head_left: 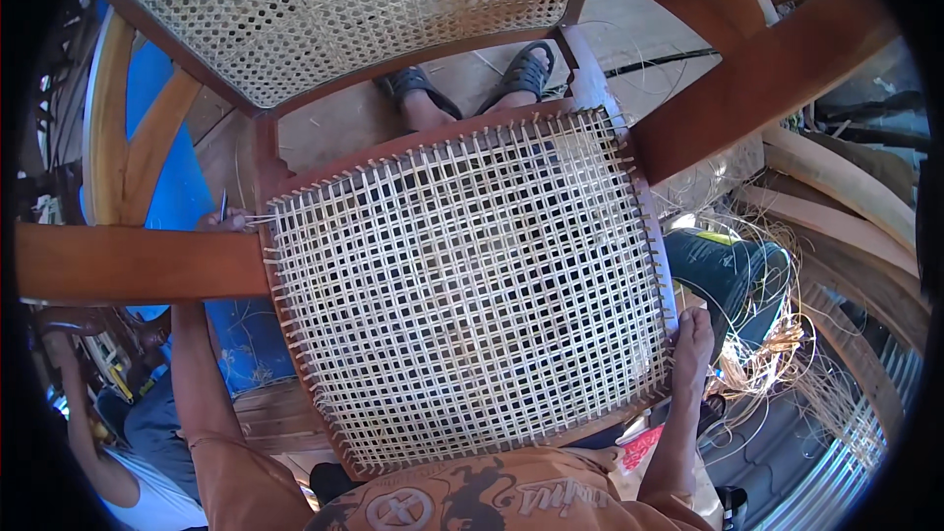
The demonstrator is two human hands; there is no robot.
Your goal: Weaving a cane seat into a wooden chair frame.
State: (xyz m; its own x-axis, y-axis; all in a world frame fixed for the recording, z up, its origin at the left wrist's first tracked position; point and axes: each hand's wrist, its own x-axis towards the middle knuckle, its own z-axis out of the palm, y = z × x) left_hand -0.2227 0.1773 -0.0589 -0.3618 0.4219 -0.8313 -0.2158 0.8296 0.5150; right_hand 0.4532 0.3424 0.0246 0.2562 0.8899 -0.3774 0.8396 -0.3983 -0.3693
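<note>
Gripping a small metal tool [224, 206] in my left hand [228, 221] at the cane seat [462, 285] left edge; my right hand [691, 339] lies open on the right rim; loose cane strands [777, 354] right.

So the person's wearing a loose orange short-sleeved T-shirt [511, 501] with a dark print across the chest: a round emblem and some swirly figures, plus pale lettering beside them. The orange short sleeve [236, 477] on the left arm ends around the elbow, well back from the fingers, so both forearms are bare all the way down to the left hand [228, 221] and right hand [691, 344]. No gloves, no watch, no rings that I can make out. On the feet, a pair of dark grey strappy rubber sandals [472, 79] with open toes.
</note>
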